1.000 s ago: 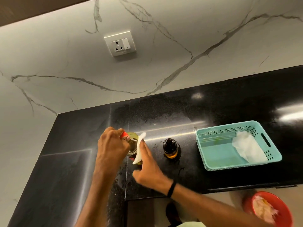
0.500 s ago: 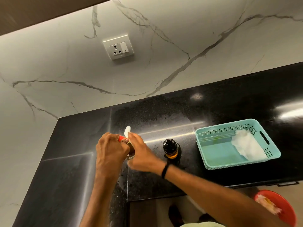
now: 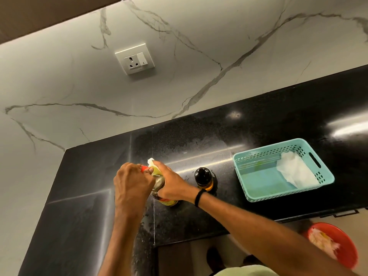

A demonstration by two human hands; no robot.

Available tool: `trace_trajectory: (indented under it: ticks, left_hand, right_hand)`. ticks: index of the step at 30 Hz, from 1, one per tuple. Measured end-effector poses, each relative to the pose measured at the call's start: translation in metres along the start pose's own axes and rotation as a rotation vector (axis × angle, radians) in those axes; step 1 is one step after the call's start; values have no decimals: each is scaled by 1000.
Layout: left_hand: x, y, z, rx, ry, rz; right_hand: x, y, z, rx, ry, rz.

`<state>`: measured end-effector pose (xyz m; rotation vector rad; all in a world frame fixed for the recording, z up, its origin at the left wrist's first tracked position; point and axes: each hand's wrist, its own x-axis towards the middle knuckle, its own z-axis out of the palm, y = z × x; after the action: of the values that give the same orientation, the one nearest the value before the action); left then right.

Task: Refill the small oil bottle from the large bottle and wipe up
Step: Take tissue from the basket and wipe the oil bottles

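The large oil bottle (image 3: 166, 200) stands on the black counter (image 3: 85, 176), mostly hidden by both hands. My left hand (image 3: 132, 182) grips its red-capped top. My right hand (image 3: 171, 182) presses a white tissue (image 3: 150, 161) against the bottle's neck and shoulder, wrapped around it. The small oil bottle (image 3: 203, 179), amber with a black cap, stands upright just to the right of my right wrist, untouched.
A teal perforated basket (image 3: 251, 188) with a white tissue (image 3: 294, 172) inside sits at the right. A red bin (image 3: 346, 242) with crumpled paper is on the floor below the counter edge. A wall socket (image 3: 135, 59) is on the marble backsplash.
My right hand has moved from the bottle's near side up onto its neck, folding the tissue over the top. My left hand keeps hold of the cap end.
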<state>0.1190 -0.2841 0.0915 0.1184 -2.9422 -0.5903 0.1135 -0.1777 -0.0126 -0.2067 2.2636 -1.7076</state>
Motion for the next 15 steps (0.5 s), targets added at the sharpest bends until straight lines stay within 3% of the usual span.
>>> trace_trajectory:
  ticks: [10, 15]
  left_hand:
    - [-5, 6, 1, -20, -1, 35]
    - [-6, 1, 2, -45, 23, 16]
  right_hand:
    - [-19, 73, 17, -49, -76, 228]
    - [-17, 48, 28, 89, 52, 97]
